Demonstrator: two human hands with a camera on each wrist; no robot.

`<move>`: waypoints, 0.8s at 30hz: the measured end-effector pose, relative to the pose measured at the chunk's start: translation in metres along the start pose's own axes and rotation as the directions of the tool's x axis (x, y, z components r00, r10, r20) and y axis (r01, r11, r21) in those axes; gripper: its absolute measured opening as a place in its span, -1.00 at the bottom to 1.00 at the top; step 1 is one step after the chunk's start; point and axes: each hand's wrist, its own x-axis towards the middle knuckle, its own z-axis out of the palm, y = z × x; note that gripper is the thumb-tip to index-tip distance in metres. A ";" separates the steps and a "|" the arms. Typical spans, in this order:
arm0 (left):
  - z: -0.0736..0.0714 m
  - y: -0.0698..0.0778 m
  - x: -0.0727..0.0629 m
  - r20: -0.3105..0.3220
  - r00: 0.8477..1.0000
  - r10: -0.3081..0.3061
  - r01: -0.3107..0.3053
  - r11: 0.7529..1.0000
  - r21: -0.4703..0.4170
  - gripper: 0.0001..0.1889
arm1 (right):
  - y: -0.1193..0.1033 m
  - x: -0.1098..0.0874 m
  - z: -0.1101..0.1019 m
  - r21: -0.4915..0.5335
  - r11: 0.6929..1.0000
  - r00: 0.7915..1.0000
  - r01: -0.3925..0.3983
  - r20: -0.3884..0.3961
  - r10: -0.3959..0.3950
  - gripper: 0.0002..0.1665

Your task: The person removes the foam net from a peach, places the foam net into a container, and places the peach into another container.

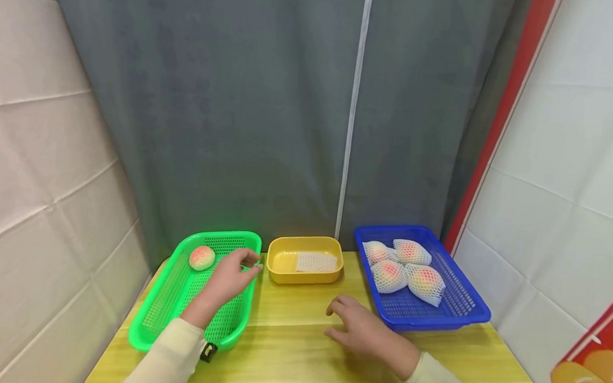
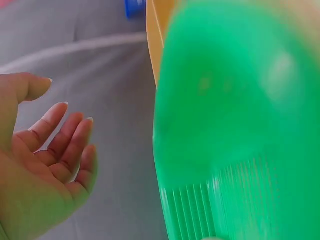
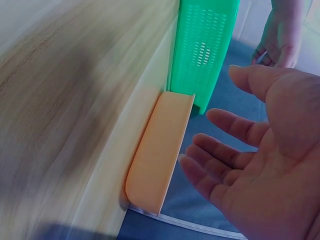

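My left hand (image 1: pixel 235 276) hovers over the right side of the green basket (image 1: pixel 142 321), its fingers loosely bent with nothing between them. Inside that basket, a single bare peach (image 1: pixel 201 258) lies near the far left. My right hand (image 1: pixel 357 327) is above the table, left of the blue basket (image 1: pixel 423 319), relaxed and holding nothing. Several peaches in white foam nets (image 1: pixel 388 276) sit grouped in the blue basket. Between the two baskets stands a small yellow tray (image 1: pixel 303 278) with flat white foam netting (image 1: pixel 316 262) in it.
The wooden table (image 1: pixel 291 337) carries all three containers. A grey curtain (image 1: pixel 258 111) hangs right behind them, with white panels on the left (image 1: pixel 47 205) and right (image 1: pixel 544 211). Fruit is pictured on a red print at the lower right.
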 end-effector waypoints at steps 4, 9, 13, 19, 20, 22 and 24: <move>0.024 0.019 -0.017 0.011 0.997 0.075 -0.075 0.997 0.001 -0.82 | 0.003 -0.001 0.001 -0.007 1.000 1.000 0.000 -0.013 0.000 -0.60; 0.053 0.033 -0.038 0.022 0.988 0.150 -0.151 0.987 0.050 -0.83 | 0.004 -0.001 0.001 -0.004 1.000 1.000 -0.002 -0.023 0.002 -0.63; 0.073 0.034 -0.049 0.062 0.980 0.187 -0.191 0.980 0.063 -0.81 | 0.005 -0.002 0.002 -0.004 1.000 1.000 -0.005 -0.028 0.005 -0.62; 0.089 0.030 -0.057 0.091 0.975 0.201 -0.204 0.979 0.026 -0.81 | 0.005 -0.004 0.002 -0.014 1.000 0.999 0.001 -0.035 -0.001 -0.60; 0.090 0.030 -0.058 0.091 0.975 0.203 -0.206 0.978 0.024 -0.81 | 0.005 -0.003 0.002 -0.018 1.000 0.999 0.004 -0.038 -0.004 -0.60; 0.092 0.030 -0.058 0.091 0.975 0.202 -0.206 0.978 0.027 -0.82 | 0.005 -0.004 0.002 -0.026 1.000 0.999 0.011 -0.048 -0.012 -0.60; 0.092 0.032 -0.058 0.090 0.976 0.199 -0.202 0.979 0.026 -0.83 | 0.005 -0.003 0.001 -0.031 0.999 0.998 0.017 -0.057 -0.019 -0.61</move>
